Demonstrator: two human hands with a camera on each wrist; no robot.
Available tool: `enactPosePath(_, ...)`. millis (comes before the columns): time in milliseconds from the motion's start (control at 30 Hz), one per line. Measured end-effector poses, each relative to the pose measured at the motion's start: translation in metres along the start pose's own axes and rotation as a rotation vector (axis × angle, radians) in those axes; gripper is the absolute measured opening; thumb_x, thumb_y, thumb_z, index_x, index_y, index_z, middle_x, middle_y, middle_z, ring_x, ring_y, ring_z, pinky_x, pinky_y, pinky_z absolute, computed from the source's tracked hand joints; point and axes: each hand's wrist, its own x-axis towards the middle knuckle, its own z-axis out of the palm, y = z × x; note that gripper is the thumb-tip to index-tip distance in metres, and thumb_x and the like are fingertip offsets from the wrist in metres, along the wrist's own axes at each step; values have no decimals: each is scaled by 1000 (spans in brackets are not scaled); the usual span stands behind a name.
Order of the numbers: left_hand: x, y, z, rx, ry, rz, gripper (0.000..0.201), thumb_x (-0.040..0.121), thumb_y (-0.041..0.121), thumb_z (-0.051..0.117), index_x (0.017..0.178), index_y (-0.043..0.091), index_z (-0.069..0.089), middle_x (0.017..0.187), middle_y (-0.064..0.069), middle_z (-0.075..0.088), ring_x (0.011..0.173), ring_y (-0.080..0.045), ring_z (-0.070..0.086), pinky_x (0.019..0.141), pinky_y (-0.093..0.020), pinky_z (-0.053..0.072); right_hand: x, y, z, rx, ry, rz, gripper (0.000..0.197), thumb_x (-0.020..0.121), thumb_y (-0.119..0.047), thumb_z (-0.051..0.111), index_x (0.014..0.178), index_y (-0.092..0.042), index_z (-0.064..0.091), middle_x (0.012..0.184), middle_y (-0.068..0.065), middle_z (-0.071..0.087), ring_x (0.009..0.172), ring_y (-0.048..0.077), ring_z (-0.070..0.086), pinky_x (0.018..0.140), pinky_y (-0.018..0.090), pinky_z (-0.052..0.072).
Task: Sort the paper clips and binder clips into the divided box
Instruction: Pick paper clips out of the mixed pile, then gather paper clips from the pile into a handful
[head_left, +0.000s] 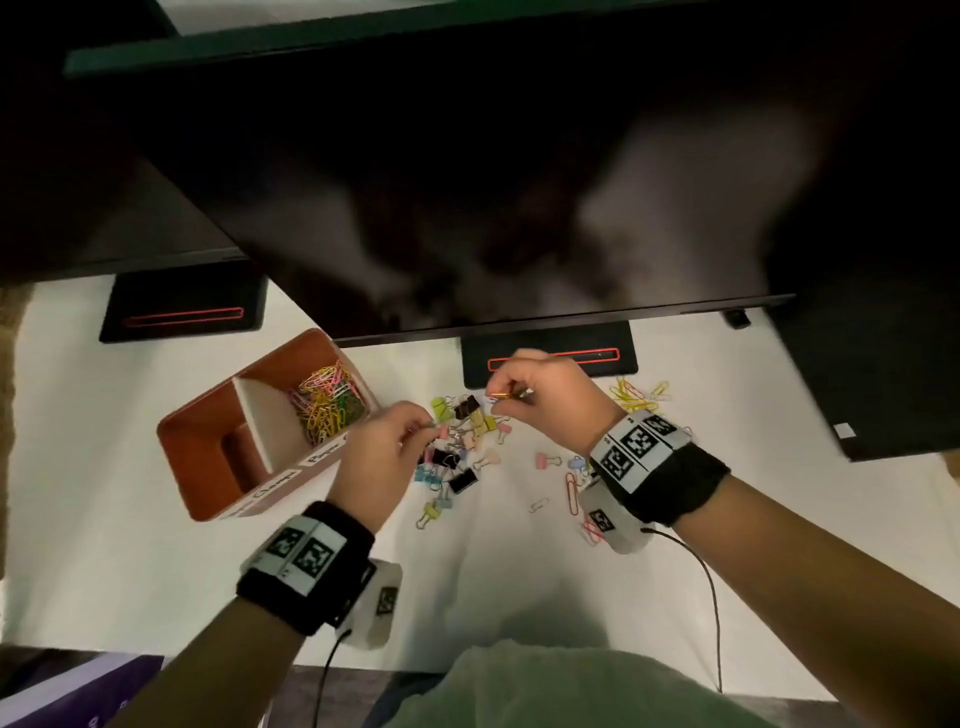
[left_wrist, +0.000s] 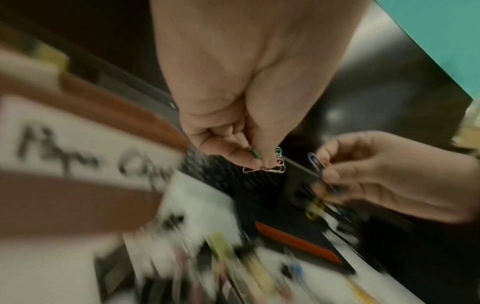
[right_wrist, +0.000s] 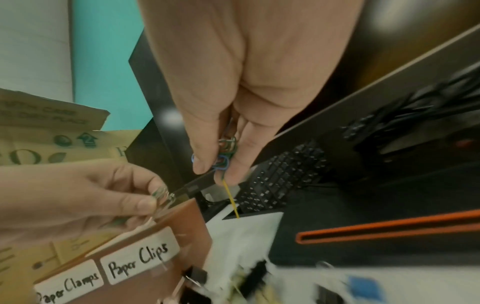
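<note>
The divided box (head_left: 208, 457) stands just to the outer side of the left hand (head_left: 382, 457), and its two front labels read "Paper Clamps" and "Paper Clips". The far compartment, behind the "Paper Clips" label, already holds a heap of coloured paper clips (head_left: 324, 402); the near compartment shows only its brown floor, with no binder clip visible in it. The left hand is pinching a few small paper clips (left_wrist: 270, 164) between thumb and fingertips, raised just beside the box's near wall. The right hand (head_left: 545, 400) is likewise clenched on a small bunch of paper clips (right_wrist: 224, 152), a yellow one hanging down from it, held above the desk. Between and below the two hands lies a loose cluster of binder clips (head_left: 460, 441) in black, pink, yellow and blue, untouched by either hand. Further paper clips lie beyond the right hand (head_left: 639, 395) and beside the right wrist (head_left: 571, 491). Judgement: the paper clip sorting is well advanced but incomplete, and the binder clip sorting appears not yet begun.
</note>
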Motion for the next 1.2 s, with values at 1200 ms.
enactPosePath(1200,11,35,119,156,-457,176,33,86,21,59,118,24,53,118,-2,48,107,-19,48,96,-34,42,-107,108,-33,-198,-123,400,32,82,-30,66,114,-30,61,123,-1,54,107,18,56,95,35,48)
